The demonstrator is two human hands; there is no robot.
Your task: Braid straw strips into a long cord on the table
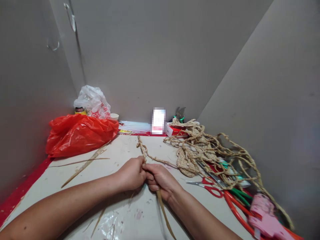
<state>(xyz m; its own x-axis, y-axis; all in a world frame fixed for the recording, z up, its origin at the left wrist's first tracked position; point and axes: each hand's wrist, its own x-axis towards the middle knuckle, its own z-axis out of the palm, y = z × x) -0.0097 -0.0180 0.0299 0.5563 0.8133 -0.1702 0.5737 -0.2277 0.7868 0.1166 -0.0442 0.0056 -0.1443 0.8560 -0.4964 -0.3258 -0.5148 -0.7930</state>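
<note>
My left hand (pixel 132 174) is closed in a pinch on a braided straw cord (pixel 140 144), whose far end sticks out beyond the fingers. Right against it, my right hand (pixel 160 180) is closed on a flat tan plant-fibre strip (pixel 163 210) that hangs down toward the table's near side. The fingertips of both hands meet, so the joint between cord and strip is hidden. A thin length of the cord runs right to a tangled heap of braided straw rope (pixel 192 150). Red-handled scissors (pixel 212 187) lie right of my right hand.
Loose dry strips (pixel 85 166) lie on the white tabletop (pixel 125 146) at left, before a red plastic bag (pixel 80 135). Farther back are a white bag (pixel 93 100), a paper cup (pixel 114 116) and green-handled pliers (pixel 179 115). A pink glue gun (pixel 265 216) lies lower right. Grey walls enclose the table.
</note>
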